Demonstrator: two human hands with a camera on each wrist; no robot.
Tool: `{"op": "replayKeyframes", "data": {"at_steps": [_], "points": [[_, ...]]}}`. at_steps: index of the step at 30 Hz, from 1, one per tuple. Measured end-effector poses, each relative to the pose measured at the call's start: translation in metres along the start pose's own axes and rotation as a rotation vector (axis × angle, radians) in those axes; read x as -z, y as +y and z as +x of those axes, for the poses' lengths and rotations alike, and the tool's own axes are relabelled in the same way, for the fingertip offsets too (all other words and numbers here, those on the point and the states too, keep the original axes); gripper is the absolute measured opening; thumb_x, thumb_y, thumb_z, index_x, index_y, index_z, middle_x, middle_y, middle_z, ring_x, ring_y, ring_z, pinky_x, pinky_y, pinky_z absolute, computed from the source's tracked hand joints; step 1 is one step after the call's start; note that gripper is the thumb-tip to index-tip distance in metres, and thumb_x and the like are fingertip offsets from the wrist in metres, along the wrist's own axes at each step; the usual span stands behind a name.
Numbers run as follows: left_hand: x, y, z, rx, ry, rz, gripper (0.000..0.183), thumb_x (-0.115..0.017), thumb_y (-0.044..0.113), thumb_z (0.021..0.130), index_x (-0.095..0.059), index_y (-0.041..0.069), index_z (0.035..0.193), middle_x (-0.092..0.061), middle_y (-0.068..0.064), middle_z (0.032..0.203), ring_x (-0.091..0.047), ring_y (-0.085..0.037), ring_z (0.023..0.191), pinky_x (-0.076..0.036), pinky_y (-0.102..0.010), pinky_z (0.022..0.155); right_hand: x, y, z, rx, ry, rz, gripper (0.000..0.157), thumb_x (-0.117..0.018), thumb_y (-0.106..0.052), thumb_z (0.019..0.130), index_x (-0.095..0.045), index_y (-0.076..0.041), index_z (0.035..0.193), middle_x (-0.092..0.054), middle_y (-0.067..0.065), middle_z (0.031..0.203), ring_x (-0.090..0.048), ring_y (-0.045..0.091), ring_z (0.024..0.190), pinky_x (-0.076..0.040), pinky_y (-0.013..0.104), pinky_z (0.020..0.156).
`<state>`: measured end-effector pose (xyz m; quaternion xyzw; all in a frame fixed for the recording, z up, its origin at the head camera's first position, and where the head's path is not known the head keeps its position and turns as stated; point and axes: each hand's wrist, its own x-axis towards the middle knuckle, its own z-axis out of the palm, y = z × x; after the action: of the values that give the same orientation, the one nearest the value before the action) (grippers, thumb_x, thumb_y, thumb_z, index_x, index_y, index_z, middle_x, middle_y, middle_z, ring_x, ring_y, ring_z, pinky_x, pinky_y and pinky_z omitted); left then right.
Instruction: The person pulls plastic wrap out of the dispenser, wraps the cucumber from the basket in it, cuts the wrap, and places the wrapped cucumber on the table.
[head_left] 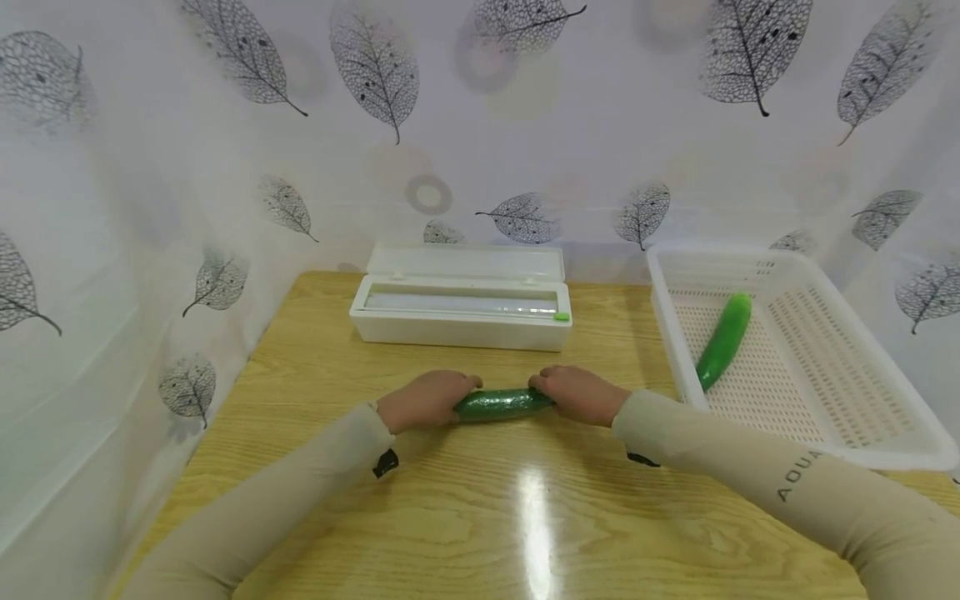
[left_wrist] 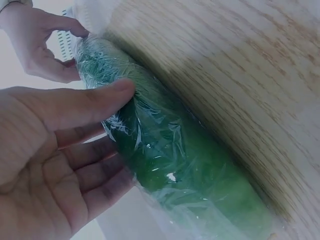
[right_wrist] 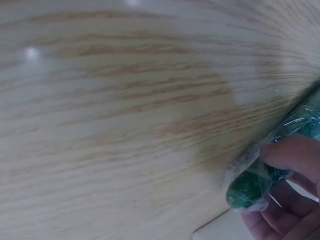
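Note:
A green cucumber (head_left: 501, 405), wrapped in clear cling film, lies crosswise at the middle of the wooden table. My left hand (head_left: 427, 398) holds its left end, the thumb (left_wrist: 112, 95) over the top and the other fingers along the side. At the opposite end my right hand (head_left: 581, 393) grips it, thumb and fingers on either side. In the left wrist view the film (left_wrist: 170, 130) clings in wrinkles around the cucumber. Loose film (right_wrist: 240, 165) bunches at the tip in the right wrist view.
Behind the hands stands a white cling film box (head_left: 461, 332), lid raised, with a film roll (head_left: 457, 304) inside and a green slider (head_left: 561, 317). At the right, a white plastic basket (head_left: 885, 458) holds another cucumber (head_left: 724, 342). A leaf-patterned curtain (head_left: 525, 150) hangs behind the table.

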<state>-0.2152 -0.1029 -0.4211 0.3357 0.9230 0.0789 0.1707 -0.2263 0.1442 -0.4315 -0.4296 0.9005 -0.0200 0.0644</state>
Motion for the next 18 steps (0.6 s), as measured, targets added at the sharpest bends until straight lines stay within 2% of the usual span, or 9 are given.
{"op": "replayKeyframes", "data": {"at_steps": [4, 10, 13, 18], "points": [[0.0007, 0.0013, -0.0008, 0.005, -0.008, 0.025, 0.036, -0.069, 0.005, 0.083, -0.055, 0.005, 0.117, -0.065, -0.009, 0.108, -0.062, -0.020, 0.098, -0.053, -0.033, 0.086, -0.0012, 0.0021, 0.0006, 0.000, -0.010, -0.011, 0.035, -0.071, 0.004, 0.075, -0.060, -0.003, 0.108, -0.065, 0.011, 0.094, -0.064, 0.022, 0.084, -0.055, 0.033, 0.073], [-0.0017, 0.0036, -0.0034, -0.017, 0.030, 0.175, 0.054, -0.077, 0.024, 0.078, -0.051, 0.006, 0.122, -0.053, -0.011, 0.114, -0.052, -0.021, 0.101, -0.052, -0.034, 0.084, -0.0010, 0.0047, -0.0012, -0.017, 0.019, -0.006, 0.037, -0.077, -0.001, 0.072, -0.061, -0.007, 0.106, -0.060, 0.009, 0.090, -0.059, 0.019, 0.078, -0.053, 0.031, 0.067], [-0.0042, 0.0038, -0.0022, -0.025, 0.074, 0.218, 0.053, -0.080, 0.023, 0.075, -0.052, 0.007, 0.117, -0.053, -0.010, 0.109, -0.051, -0.020, 0.097, -0.052, -0.032, 0.080, -0.0014, 0.0051, -0.0021, -0.016, 0.026, -0.017, 0.036, -0.078, -0.004, 0.073, -0.061, -0.006, 0.105, -0.060, 0.010, 0.090, -0.059, 0.019, 0.078, -0.053, 0.030, 0.067], [-0.0037, 0.0033, 0.0001, -0.001, 0.082, 0.167, 0.048, -0.079, 0.015, 0.075, -0.055, 0.006, 0.115, -0.057, -0.009, 0.107, -0.055, -0.020, 0.096, -0.052, -0.032, 0.083, 0.0002, 0.0047, -0.0019, -0.050, -0.019, -0.008, 0.037, -0.077, -0.005, 0.074, -0.060, 0.000, 0.107, -0.061, 0.012, 0.095, -0.062, 0.022, 0.084, -0.054, 0.032, 0.072]]}}
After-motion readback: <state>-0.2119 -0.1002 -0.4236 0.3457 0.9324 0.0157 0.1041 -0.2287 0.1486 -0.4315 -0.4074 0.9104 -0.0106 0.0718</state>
